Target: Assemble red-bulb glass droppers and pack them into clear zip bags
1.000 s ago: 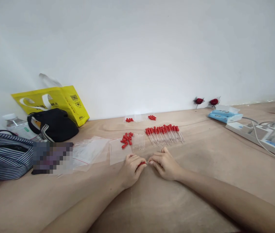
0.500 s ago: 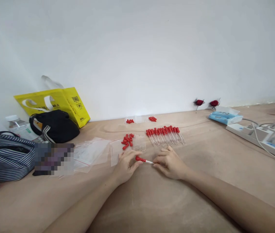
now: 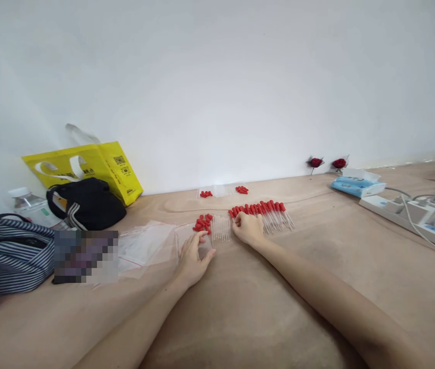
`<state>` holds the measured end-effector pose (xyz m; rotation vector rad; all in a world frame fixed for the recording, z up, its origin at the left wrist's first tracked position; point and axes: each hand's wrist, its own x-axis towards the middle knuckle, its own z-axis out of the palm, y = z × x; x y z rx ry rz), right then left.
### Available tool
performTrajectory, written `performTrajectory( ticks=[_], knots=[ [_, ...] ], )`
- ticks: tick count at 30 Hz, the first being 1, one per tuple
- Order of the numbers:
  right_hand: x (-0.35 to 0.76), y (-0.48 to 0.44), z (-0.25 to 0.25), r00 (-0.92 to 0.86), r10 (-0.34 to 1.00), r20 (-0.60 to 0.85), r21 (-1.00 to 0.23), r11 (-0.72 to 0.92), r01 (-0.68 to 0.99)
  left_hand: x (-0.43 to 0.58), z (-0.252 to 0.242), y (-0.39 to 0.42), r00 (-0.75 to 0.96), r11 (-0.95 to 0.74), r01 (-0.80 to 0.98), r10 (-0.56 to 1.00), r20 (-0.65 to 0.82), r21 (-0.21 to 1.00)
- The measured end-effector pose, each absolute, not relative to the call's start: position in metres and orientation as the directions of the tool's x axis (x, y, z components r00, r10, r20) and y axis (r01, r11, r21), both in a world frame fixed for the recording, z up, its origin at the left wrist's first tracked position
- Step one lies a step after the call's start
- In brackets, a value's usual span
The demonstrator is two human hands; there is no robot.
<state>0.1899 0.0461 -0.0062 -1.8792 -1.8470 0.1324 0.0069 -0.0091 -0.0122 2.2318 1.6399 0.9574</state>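
Observation:
My right hand [image 3: 248, 228] rests at the left end of a row of red-capped glass droppers [image 3: 269, 211], its fingers curled down on a dropper there. Spread flat on a clear plastic bag [image 3: 184, 237], my left hand [image 3: 192, 256] has its fingertips just short of a small pile of loose red rubber caps [image 3: 202, 223]. Between my two hands lies a bunch of bare glass tubes [image 3: 221, 228]. Two smaller groups of red caps [image 3: 242, 189] sit on clear bags close to the wall.
Clear zip bags [image 3: 144, 241], a black bag [image 3: 86, 202], a yellow bag [image 3: 98, 164], a striped bag [image 3: 9, 253] and a water bottle [image 3: 28, 205] crowd the left. A tissue pack [image 3: 357, 183], power strips with cables [image 3: 417, 212] and two red roses [image 3: 327, 163] stand at the right.
My hands held one dropper between them, cap in the left, glass in the right. The right hand has carried it forward to the row; the left let go and reached toward the loose caps.

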Motion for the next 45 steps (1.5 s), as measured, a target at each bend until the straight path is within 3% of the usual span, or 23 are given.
performTrajectory(
  ticks=[8, 16, 24, 35, 38, 40, 42, 45],
  knots=[
    [0.175, 0.054, -0.008, 0.147, 0.967, 0.208, -0.399, -0.054, 0.915, 0.008, -0.009, -0.011, 0.176, -0.336, 0.804, 0.923, 0.343, 0.491],
    [0.173, 0.044, -0.002, 0.107, 0.971, 0.214, -0.353, -0.025, 0.935, 0.000, 0.000, -0.006, 0.005, -0.138, 0.922, 0.939, 0.344, 0.363],
    [0.166, 0.047, 0.005, 0.092, 0.986, 0.140, -0.316, -0.044, 0.948, -0.015, 0.003, 0.006, -0.023, -0.087, 0.960, 0.922, 0.386, 0.265],
    [0.163, 0.052, 0.010, 0.086, 0.994, 0.061, -0.338, -0.060, 0.939, -0.017, 0.005, 0.016, -0.010, -0.103, 0.942, 0.943, 0.334, 0.320],
    [0.169, 0.049, 0.016, 0.052, 0.996, 0.071, -0.356, -0.023, 0.934, -0.017, 0.010, 0.006, 0.047, -0.200, 0.915, 0.916, 0.398, 0.351],
    [0.179, 0.042, 0.019, 0.009, 0.996, 0.090, -0.369, 0.025, 0.929, -0.011, 0.012, -0.004, 0.187, -0.357, 0.857, 0.887, 0.422, 0.370],
    [0.195, 0.032, 0.020, -0.043, 0.992, 0.116, -0.381, 0.085, 0.921, -0.001, 0.012, -0.016, 0.337, -0.493, 0.781, 0.849, 0.406, 0.383],
    [0.224, 0.011, 0.012, -0.142, 0.973, 0.183, -0.411, 0.207, 0.888, 0.016, 0.008, -0.031, 0.447, -0.563, 0.723, 0.823, 0.351, 0.399]
  ],
)
